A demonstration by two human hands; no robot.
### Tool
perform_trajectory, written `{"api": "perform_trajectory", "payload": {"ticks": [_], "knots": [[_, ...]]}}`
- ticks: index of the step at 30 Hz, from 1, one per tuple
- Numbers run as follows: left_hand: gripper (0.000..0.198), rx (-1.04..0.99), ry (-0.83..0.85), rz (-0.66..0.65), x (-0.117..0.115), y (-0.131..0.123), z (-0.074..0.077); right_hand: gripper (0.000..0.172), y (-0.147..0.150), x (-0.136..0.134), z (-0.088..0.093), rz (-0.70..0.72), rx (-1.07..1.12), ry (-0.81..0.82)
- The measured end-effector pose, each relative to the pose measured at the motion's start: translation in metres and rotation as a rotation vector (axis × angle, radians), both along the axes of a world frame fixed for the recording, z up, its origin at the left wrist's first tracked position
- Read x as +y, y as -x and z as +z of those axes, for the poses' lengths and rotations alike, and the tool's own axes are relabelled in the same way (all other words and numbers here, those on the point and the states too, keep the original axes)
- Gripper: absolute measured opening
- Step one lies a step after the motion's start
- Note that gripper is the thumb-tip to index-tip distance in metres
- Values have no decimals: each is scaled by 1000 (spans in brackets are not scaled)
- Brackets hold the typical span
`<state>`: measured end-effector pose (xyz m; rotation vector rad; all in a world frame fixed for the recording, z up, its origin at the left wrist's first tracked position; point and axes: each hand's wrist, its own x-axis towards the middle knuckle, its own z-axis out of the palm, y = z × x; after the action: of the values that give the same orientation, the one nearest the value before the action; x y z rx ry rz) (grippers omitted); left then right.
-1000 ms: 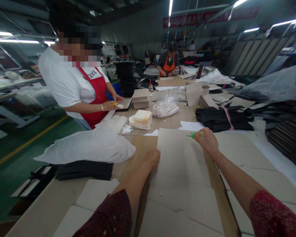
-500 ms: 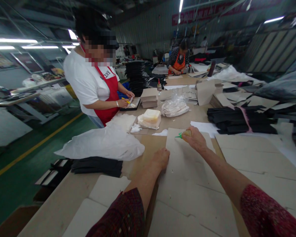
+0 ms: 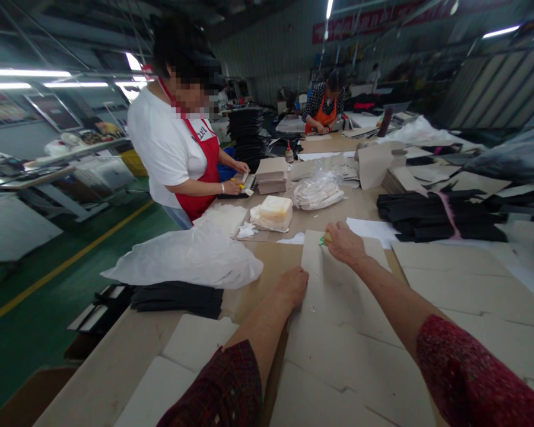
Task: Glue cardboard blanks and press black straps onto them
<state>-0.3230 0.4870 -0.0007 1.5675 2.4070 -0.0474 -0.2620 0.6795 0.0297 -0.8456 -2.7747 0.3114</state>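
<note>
My right hand (image 3: 345,243) is closed round a small yellowish squeeze bottle (image 3: 327,236) with a green nozzle. Its tip points left and down, close above the far end of a long grey-beige cardboard sheet (image 3: 360,302); contact cannot be made out. My left hand (image 3: 295,286) is curled into a fist at the left edge of that sheet, lower than my right. Whatever its fingers hold, if anything, is hidden. More cardboard pieces run toward me in a row, with notched seams between them.
Further cardboard pieces (image 3: 454,261) lie at right, beside a tied black bundle (image 3: 427,213). At left are a white plastic sheet (image 3: 182,255) and black strips (image 3: 178,298). Beyond sit a cream block (image 3: 273,210) and a bagged stack (image 3: 318,193). A co-worker in a red apron (image 3: 204,172) works across the table.
My right hand has moved slightly left with the bottle, whose body is now more hidden by the fingers. The left hand stays at the sheet's edge. The co-worker's hands have shifted.
</note>
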Motion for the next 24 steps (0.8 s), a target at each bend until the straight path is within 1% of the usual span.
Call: {"api": "perform_trajectory", "payload": {"ticks": [5, 10, 13, 15, 17, 19, 21, 23, 24], "knots": [[27, -3, -1, -7, 0, 1, -2, 21, -1, 13, 1, -4, 6, 31], [28, -6, -2, -5, 0, 1, -1, 22, -3, 14, -2, -26, 82, 154], [27, -8, 5, 2, -1, 0, 0, 22, -2, 9, -9, -101, 191, 258], [26, -6, 6, 7, -1, 0, 1, 23, -4, 7, -16, -185, 292, 338], [25, -5, 3, 10, -1, 2, 2, 28, -11, 6, -22, -293, 417, 430], [24, -6, 0, 11, -1, 4, 2, 36, -27, 5, -25, -407, 560, 539], [19, -13, -4, 3, 0, 6, 2, 42, -56, 2, -23, -493, 698, 661], [15, -25, -13, -11, 0, 6, 4, 43, -101, -5, -16, -539, 809, 769], [18, -34, -23, -16, 0, 4, 6, 43, -129, -10, -12, -555, 853, 809]]}}
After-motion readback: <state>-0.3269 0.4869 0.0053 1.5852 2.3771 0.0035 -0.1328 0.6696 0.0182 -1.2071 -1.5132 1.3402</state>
